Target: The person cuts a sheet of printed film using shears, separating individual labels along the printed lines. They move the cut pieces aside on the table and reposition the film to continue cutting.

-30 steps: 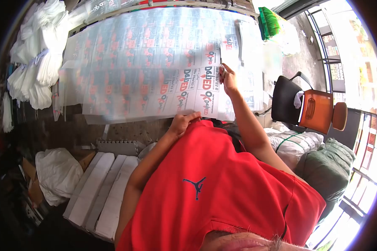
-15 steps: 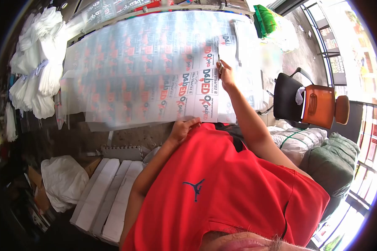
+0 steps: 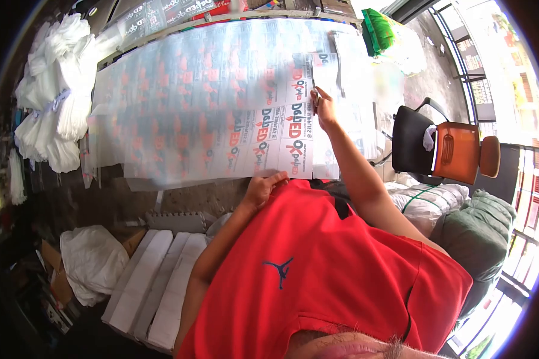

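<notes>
A wide translucent printed sheet (image 3: pixel 221 119) with red and dark lettering lies over the table. My left hand (image 3: pixel 263 188) is closed at the sheet's near edge, its fingers together on the border close to my red shirt. Farther out, my right hand (image 3: pixel 322 105) is closed around a small dark metal tool (image 3: pixel 315 99), seemingly scissors, at a straight line across the sheet. To the right of that line lies a narrower printed strip. The tool's blades are too small to make out clearly.
White bundled bags (image 3: pixel 57 102) hang at the left. Long white boxes (image 3: pixel 141 281) and a white sack (image 3: pixel 93 260) stand below. On the right are a black and orange chair (image 3: pixel 449 149), a green sack (image 3: pixel 476 233) and white wrapped bundles (image 3: pixel 428 200). A green package (image 3: pixel 377 33) is at the back.
The view has shifted very slightly. Both hands remain at nearly the same places on the sheet, with their grips unchanged.
</notes>
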Action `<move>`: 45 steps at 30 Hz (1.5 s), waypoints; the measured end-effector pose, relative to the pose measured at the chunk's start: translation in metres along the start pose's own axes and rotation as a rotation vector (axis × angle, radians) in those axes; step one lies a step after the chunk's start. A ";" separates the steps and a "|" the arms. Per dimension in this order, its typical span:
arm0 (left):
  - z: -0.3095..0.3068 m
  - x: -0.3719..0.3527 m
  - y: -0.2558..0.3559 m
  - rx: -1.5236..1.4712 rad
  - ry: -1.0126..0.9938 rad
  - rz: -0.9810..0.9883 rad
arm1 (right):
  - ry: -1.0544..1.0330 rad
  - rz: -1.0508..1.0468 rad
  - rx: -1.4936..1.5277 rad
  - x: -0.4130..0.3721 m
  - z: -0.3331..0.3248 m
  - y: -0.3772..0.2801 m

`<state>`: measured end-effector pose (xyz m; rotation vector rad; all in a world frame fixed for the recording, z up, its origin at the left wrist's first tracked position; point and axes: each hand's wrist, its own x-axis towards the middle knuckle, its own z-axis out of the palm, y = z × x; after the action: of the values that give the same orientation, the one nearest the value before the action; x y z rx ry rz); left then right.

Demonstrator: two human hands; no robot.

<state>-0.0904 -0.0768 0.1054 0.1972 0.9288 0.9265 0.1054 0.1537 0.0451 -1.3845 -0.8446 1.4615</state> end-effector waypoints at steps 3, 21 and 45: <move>-0.003 0.000 -0.002 0.008 -0.035 0.017 | -0.006 -0.007 -0.030 0.008 0.000 -0.003; 0.000 -0.005 0.001 0.051 0.026 -0.014 | -0.089 0.003 0.003 0.026 -0.005 -0.018; -0.016 0.001 -0.013 -0.015 -0.060 -0.054 | -0.088 0.051 0.145 0.060 -0.005 -0.038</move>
<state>-0.0941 -0.0875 0.0879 0.1851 0.8675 0.8728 0.1195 0.2216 0.0585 -1.2494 -0.7471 1.6001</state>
